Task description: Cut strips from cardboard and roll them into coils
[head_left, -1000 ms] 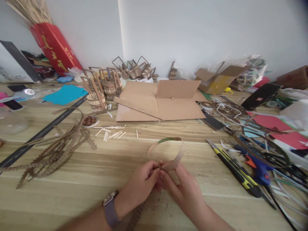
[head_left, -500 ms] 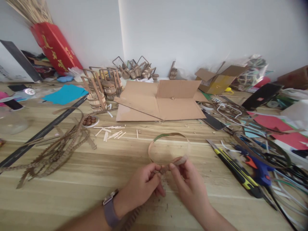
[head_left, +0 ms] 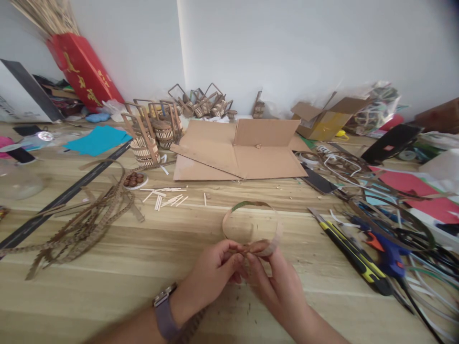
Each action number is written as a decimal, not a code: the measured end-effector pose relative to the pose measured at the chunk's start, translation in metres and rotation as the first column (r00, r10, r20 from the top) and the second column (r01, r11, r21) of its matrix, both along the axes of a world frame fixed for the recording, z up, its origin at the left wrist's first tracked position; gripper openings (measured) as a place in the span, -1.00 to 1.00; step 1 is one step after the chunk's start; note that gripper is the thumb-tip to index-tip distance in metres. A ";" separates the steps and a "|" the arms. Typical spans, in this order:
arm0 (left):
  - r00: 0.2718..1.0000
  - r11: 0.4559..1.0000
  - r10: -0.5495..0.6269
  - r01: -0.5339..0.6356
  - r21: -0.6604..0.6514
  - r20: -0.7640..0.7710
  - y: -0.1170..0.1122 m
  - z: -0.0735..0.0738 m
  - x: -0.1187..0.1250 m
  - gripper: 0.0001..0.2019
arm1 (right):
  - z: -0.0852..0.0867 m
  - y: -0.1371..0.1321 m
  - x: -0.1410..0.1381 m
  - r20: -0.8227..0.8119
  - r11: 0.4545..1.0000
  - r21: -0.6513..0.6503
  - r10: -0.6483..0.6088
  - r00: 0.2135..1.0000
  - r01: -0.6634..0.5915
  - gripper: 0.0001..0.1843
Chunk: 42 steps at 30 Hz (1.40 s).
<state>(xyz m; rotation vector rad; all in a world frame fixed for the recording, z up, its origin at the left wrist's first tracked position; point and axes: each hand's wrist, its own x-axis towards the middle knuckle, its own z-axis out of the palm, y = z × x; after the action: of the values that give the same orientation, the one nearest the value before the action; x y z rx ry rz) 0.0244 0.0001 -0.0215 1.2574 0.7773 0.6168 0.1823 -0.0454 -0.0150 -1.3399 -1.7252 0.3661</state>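
Both hands meet over the wooden table (head_left: 107,267) near its front edge. My left hand (head_left: 211,274), with a watch on the wrist, and my right hand (head_left: 278,284) pinch together the near side of a thin brown strip bent into a ring (head_left: 274,227). The ring stands up from my fingertips, its far rim showing a green inner face. Fingers of both hands are closed on the place where the strip's ends overlap. A ribbed brown strip runs down under my left wrist.
A tangle of brown strips (head_left: 82,224) lies left, beside short white sticks (head_left: 165,197) and a dish of beads (head_left: 133,180). Flattened cardboard (head_left: 236,153) and small woven baskets (head_left: 150,131) sit behind. A utility knife (head_left: 353,255), blue glue gun (head_left: 385,251) and coloured paper crowd the right.
The ring was flattened a second ago, then opened rounder as my hands parted slightly. Now my fingertips have come back together on the overlap and the ring sits a little lower.
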 end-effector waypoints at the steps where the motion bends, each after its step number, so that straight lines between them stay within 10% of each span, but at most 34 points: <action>1: 1.000 1.000 0.000 0.000 0.005 -0.009 0.000 0.000 0.000 -0.58 | 0.000 0.000 0.000 0.007 1.000 0.008 -0.003 1.000 0.003 -0.89; 27: 0.996 0.998 -0.002 0.008 0.062 -0.090 0.000 0.002 -0.001 -0.57 | 0.019 0.022 0.015 -0.595 0.961 -0.276 -0.174 0.785 0.004 -0.70; 37: 0.998 0.999 0.049 -0.049 0.012 -0.044 0.002 0.002 -0.001 -0.47 | 0.016 0.022 0.028 -0.047 0.969 -0.068 -0.240 0.970 0.236 -0.75; 42: 0.997 0.997 0.081 -0.081 0.007 -0.020 0.004 0.005 0.000 -0.47 | 0.007 0.034 0.041 0.422 0.988 0.088 -0.150 0.894 0.125 -0.81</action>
<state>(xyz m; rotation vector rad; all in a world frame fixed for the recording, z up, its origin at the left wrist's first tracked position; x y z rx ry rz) 0.0247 0.0037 -0.0165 1.2441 0.8471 0.6730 0.2232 -0.0118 -0.0084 -1.5724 -1.9605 -0.0706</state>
